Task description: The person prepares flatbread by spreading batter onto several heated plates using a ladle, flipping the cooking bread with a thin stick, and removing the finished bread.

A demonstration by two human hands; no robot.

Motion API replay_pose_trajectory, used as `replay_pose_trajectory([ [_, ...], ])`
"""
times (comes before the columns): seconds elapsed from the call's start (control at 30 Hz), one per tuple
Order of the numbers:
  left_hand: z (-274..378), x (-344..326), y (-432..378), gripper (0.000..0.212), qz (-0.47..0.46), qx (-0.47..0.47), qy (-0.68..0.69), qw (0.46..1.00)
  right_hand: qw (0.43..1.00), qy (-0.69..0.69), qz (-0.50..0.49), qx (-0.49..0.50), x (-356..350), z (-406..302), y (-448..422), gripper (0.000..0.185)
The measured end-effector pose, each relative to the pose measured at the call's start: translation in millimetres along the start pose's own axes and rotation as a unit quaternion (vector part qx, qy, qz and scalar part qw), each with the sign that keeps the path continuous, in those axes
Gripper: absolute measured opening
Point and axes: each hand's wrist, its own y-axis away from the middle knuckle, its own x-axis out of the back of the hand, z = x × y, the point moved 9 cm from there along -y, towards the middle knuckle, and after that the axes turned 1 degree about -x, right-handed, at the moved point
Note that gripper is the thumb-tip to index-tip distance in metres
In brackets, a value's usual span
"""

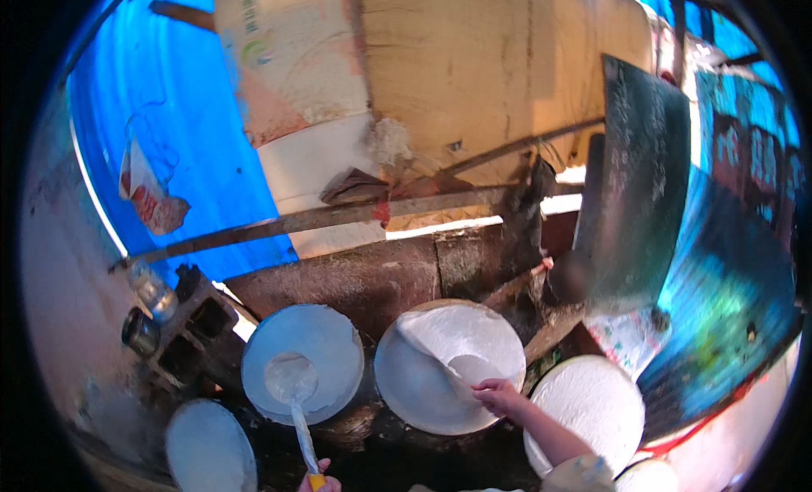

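My left hand [320,482], at the bottom edge, grips the yellow-ended handle of a ladle [303,432]. The ladle's round bowl rests in the left round pan [257,340], over a pale surface. My right hand [498,397] pinches the edge of a thin, pale round sheet [457,340], partly lifted and folded back over the right round pan [412,390]. Whether the sheet is batter or dough I cannot tell. Right of that pan, below my right forearm, is a round stack or container with a white top [590,403].
A pale disc [211,451] lies at the lower left. Hollow blocks [181,355] and glass jars [152,292] stand at the left wall. A wooden beam [304,220] crosses behind the pans. Dark boards [644,194] lean at the right.
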Motion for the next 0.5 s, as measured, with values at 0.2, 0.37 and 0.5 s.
replay_pose_trajectory([
  [0.2,7,-21,3,0.046,0.005,-0.011,-0.037,0.999,0.990,-0.016,0.126,0.069,85,-22,-20,0.024],
  [0.37,-1,-24,-7,0.052,-0.046,0.002,-0.051,0.998,0.996,0.046,-0.079,-0.016,16,-21,-1,0.023],
  [0.5,-5,-14,6,0.056,-0.066,0.013,-0.074,0.995,0.990,0.123,-0.067,-0.018,83,-27,5,0.021],
])
